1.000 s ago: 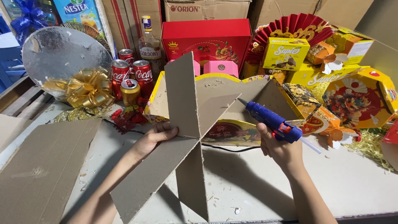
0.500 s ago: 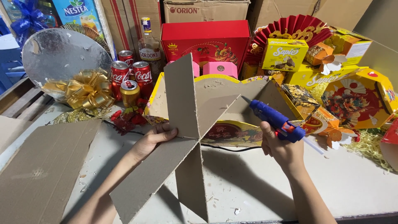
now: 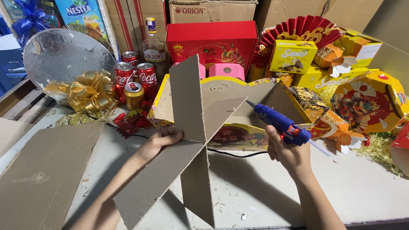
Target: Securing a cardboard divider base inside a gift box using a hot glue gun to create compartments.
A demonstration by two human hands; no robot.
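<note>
L hand (image 3: 159,142) fingers grip crossed cardboard pieces (image 3: 187,140), held upright over the surface (image 3: 264,191). R hand (image 3: 289,155) fingers wrapped round blue glue gun (image 3: 281,123), tip near cardboard's upper edge.

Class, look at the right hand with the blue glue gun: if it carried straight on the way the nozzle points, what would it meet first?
Probably the cardboard cross. The right hand aims the blue glue gun up and left, its nozzle close to the slanted panel's edge. Depth is unclear, so it might pass just behind it.
</note>
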